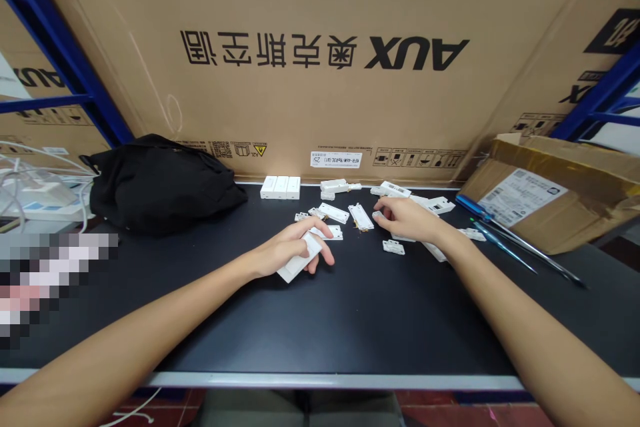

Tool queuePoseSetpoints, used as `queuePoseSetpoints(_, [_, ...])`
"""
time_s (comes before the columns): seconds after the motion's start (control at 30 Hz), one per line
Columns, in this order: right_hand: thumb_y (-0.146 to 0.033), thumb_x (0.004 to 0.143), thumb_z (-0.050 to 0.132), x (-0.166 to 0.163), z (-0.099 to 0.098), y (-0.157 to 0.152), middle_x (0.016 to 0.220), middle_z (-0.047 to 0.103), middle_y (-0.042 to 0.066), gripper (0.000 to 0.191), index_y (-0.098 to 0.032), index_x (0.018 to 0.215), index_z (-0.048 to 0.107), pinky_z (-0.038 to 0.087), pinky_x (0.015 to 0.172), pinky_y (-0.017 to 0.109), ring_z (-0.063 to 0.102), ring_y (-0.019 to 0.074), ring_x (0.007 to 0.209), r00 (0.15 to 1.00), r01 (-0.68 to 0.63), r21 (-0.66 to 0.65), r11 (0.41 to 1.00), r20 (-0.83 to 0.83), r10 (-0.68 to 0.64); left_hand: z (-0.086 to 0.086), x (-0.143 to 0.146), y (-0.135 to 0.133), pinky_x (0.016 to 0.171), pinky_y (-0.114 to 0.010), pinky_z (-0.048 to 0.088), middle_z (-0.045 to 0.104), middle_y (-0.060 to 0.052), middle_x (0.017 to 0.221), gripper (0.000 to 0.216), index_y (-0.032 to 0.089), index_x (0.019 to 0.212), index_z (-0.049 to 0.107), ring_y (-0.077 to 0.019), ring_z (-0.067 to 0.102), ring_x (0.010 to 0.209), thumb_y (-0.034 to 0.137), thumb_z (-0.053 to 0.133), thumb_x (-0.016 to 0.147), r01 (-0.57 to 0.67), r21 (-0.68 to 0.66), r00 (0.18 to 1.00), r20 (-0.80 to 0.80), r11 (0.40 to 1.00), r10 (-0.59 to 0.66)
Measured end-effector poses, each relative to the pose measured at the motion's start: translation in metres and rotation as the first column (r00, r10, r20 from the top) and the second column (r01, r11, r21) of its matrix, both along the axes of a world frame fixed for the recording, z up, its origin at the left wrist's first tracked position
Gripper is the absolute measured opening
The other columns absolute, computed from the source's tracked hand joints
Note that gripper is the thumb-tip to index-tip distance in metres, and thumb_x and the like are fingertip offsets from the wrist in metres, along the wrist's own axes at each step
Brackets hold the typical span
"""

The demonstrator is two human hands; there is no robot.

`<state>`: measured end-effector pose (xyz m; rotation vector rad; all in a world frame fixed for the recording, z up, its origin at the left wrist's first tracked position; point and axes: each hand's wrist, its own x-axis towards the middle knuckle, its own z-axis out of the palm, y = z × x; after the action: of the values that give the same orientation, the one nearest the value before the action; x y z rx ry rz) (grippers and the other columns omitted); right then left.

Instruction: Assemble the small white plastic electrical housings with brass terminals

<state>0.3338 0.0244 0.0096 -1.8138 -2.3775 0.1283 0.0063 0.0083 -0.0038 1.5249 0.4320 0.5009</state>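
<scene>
My left grip (285,248) is curled closed around a white plastic bracket (300,258), holding it just above the black bench (350,327). My right grip (407,219) is arched with its fingers spread among more white plastic brackets (360,217) scattered across the bench; I cannot tell whether it has hold of one. Two blue-handled screwdrivers (520,247) lie to its right, beside a cardboard box (550,197).

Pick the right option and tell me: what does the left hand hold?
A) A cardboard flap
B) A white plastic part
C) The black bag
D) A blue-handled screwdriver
B. The left hand has its fingers around a white rectangular plastic part, which shows at its lower edge.
</scene>
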Motion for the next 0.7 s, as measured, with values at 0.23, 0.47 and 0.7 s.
queuePoseSetpoints(0.23, [-0.032,0.092,0.053,0.001,0.0,0.0,0.084,0.072,0.006,0.026,-0.017,0.107,0.069,0.043,0.068,0.031,0.066,0.0221,0.076,1.0,-0.009,-0.015,1.0,0.003,0.009,0.01,-0.005,-0.002,0.066,-0.027,0.043,0.073,-0.003,0.095,0.026,0.021,0.114,0.052,-0.0162,0.059,0.075,0.025,0.047,0.088,0.016,0.36,0.981,-0.188,0.933,0.056])
queuePoseSetpoints(0.47, [-0.031,0.091,0.053,0.0,0.003,-0.002,0.083,0.073,0.006,0.027,-0.017,0.107,0.069,0.043,0.066,0.031,0.067,0.0226,0.076,1.0,-0.003,-0.026,1.0,0.003,0.003,0.009,-0.007,0.0,0.064,-0.027,0.039,0.061,0.003,0.076,0.026,0.023,0.11,0.058,-0.0154,0.054,0.066,0.045,0.046,0.104,0.046,0.629,0.909,-0.348,0.776,0.229])
queuePoseSetpoints(0.7, [-0.032,0.091,0.052,-0.001,0.004,-0.003,0.083,0.073,0.007,0.028,-0.016,0.107,0.069,0.043,0.065,0.031,0.067,0.0235,0.076,1.0,-0.007,-0.038,0.999,0.005,0.007,0.009,-0.011,0.007,0.063,-0.025,0.039,0.061,0.004,0.077,0.031,0.022,0.107,0.061,-0.0135,0.054,0.066,0.049,0.068,0.093,0.016,0.635,0.929,-0.294,0.772,0.223])
